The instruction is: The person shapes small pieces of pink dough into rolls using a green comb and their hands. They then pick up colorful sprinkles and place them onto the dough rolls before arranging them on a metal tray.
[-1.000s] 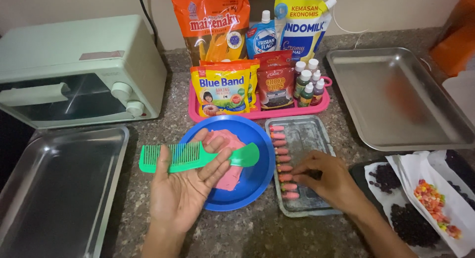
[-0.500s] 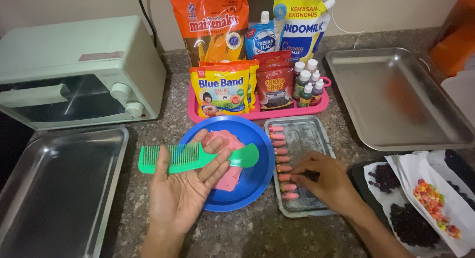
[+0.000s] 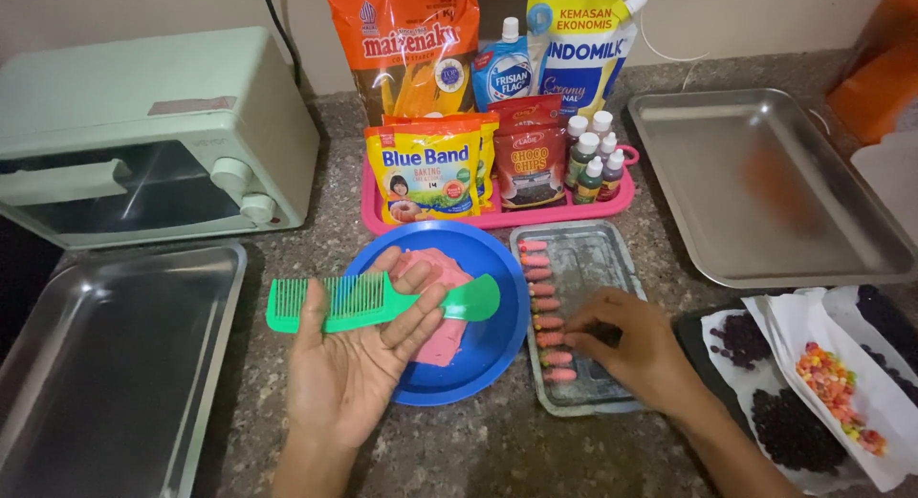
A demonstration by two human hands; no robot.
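My left hand [image 3: 349, 359] lies palm up with a green comb [image 3: 375, 301] resting across its fingers, over the left side of a blue plate [image 3: 494, 337]. A lump of pink dough [image 3: 442, 297] sits on that plate, partly behind the fingers. My right hand [image 3: 631, 350] rests palm down on a small metal tray [image 3: 588, 259], its fingertips touching the lower pieces of a column of several small pink dough pieces [image 3: 543, 312].
A pale green toaster oven [image 3: 143, 135] stands at back left. Large steel trays lie at left [image 3: 105, 364] and back right [image 3: 765, 187]. A pink tray [image 3: 497, 216] holds packets and small bottles. Paper with dark chips and coloured candies [image 3: 837, 383] lies at right.
None of note: my right hand shifted very slightly on the small tray, and the left hand and comb stayed in place.
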